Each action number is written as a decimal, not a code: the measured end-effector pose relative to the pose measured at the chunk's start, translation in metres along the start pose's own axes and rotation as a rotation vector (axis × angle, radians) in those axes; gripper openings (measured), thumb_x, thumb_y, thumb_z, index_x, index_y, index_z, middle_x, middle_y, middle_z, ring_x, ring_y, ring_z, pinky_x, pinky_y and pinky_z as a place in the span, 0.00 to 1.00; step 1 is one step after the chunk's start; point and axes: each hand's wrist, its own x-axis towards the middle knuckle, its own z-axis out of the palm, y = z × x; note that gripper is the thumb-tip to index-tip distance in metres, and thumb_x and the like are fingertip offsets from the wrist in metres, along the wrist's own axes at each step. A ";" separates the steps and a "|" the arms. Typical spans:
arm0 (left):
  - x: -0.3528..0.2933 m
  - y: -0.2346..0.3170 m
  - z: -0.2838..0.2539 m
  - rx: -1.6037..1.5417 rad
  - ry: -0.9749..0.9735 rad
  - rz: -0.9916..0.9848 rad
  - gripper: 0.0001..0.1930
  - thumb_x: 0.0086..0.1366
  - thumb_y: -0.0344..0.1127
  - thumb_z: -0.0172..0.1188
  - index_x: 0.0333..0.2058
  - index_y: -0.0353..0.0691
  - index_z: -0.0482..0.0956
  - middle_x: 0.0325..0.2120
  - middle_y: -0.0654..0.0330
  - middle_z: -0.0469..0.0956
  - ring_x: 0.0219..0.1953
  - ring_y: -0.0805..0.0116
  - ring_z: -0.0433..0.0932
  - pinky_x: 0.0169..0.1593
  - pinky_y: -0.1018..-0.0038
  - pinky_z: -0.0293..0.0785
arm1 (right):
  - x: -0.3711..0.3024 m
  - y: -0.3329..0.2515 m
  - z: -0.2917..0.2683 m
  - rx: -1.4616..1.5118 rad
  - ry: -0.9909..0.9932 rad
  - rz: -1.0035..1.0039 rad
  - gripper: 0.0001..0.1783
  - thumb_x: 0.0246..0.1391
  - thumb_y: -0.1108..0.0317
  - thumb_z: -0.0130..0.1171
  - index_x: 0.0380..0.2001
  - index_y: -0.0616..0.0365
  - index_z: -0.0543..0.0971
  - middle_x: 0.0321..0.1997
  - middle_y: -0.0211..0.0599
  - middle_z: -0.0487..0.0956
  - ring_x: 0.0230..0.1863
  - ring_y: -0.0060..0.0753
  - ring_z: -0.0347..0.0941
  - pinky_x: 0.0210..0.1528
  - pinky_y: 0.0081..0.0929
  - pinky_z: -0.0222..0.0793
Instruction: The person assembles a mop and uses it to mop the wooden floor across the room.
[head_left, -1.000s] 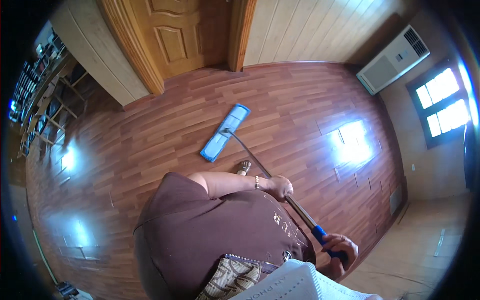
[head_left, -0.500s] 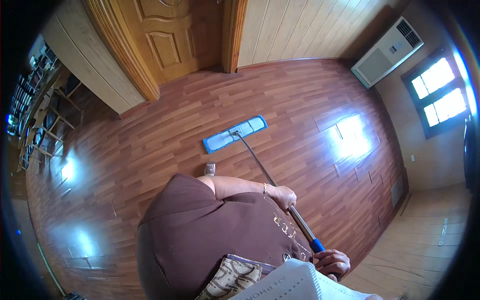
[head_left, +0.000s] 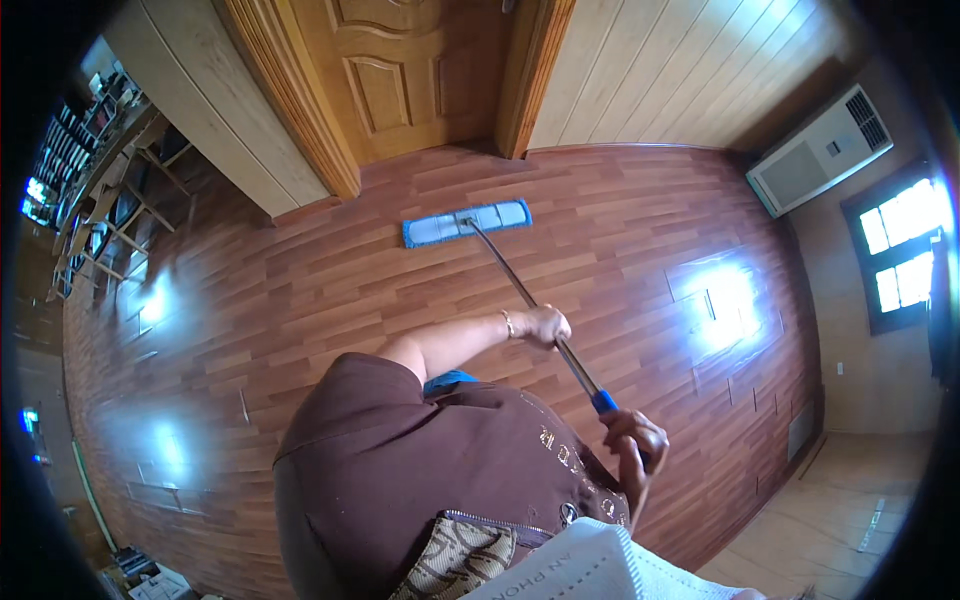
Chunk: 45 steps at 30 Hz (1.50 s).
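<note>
A flat mop (head_left: pixel 505 214) with a pale top and blue fringe lies on the wood-look floor (head_left: pixel 320 300), ahead of me. Its metal pole slants back to my body. My left hand (head_left: pixel 547 327), with a bracelet at the wrist, is wrapped around the middle of the pole. Higher up, my right hand (head_left: pixel 637 437) grips the pole's end just behind its blue collar (head_left: pixel 604 402); the palm side of that grip is partly hidden.
Beyond the mop stands a closed wooden door (head_left: pixel 420 90) in its frame. A white floor-standing air conditioner (head_left: pixel 820 155) is in the far right corner, near a bright window (head_left: pixel 900 250). Chairs (head_left: pixel 120 215) and a cluttered counter are at far left.
The mop head has slid forward, closer to the door, and turned to lie more level. Both hands have moved forward with the pole, my left arm stretching out further.
</note>
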 end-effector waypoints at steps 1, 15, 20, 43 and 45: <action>-0.007 -0.031 0.002 0.025 0.088 -0.003 0.09 0.43 0.41 0.62 0.21 0.46 0.74 0.23 0.58 0.77 0.32 0.52 0.77 0.33 0.56 0.72 | 0.014 0.008 0.015 0.000 -0.019 0.009 0.15 0.48 0.67 0.53 0.13 0.65 0.71 0.18 0.42 0.75 0.31 0.43 0.76 0.39 0.38 0.71; -0.061 -0.198 -0.096 0.229 0.341 -0.333 0.02 0.52 0.35 0.54 0.23 0.46 0.72 0.23 0.58 0.74 0.34 0.57 0.76 0.37 0.64 0.71 | 0.140 0.114 0.151 0.027 -0.046 0.022 0.15 0.56 0.75 0.47 0.15 0.64 0.70 0.24 0.42 0.76 0.40 0.41 0.75 0.45 0.37 0.68; -0.095 -0.257 -0.101 0.243 0.336 -0.439 0.01 0.51 0.32 0.57 0.23 0.47 0.74 0.25 0.60 0.77 0.38 0.60 0.76 0.38 0.61 0.73 | 0.153 0.135 0.192 0.031 -0.164 0.086 0.11 0.54 0.77 0.51 0.18 0.63 0.70 0.31 0.40 0.77 0.52 0.41 0.70 0.55 0.38 0.63; -0.097 -0.208 -0.056 0.423 0.252 -0.581 0.08 0.59 0.36 0.49 0.31 0.43 0.76 0.36 0.54 0.77 0.46 0.53 0.72 0.43 0.52 0.72 | 0.102 0.148 0.157 -0.092 -0.241 0.130 0.05 0.46 0.76 0.59 0.24 0.66 0.74 0.34 0.44 0.77 0.45 0.45 0.72 0.53 0.39 0.63; -0.081 -0.168 -0.043 0.432 0.199 -0.486 0.07 0.58 0.36 0.50 0.28 0.44 0.77 0.32 0.55 0.78 0.46 0.54 0.73 0.42 0.50 0.71 | 0.074 0.127 0.126 -0.092 -0.187 0.165 0.06 0.44 0.74 0.59 0.22 0.68 0.74 0.33 0.45 0.77 0.43 0.44 0.72 0.50 0.39 0.63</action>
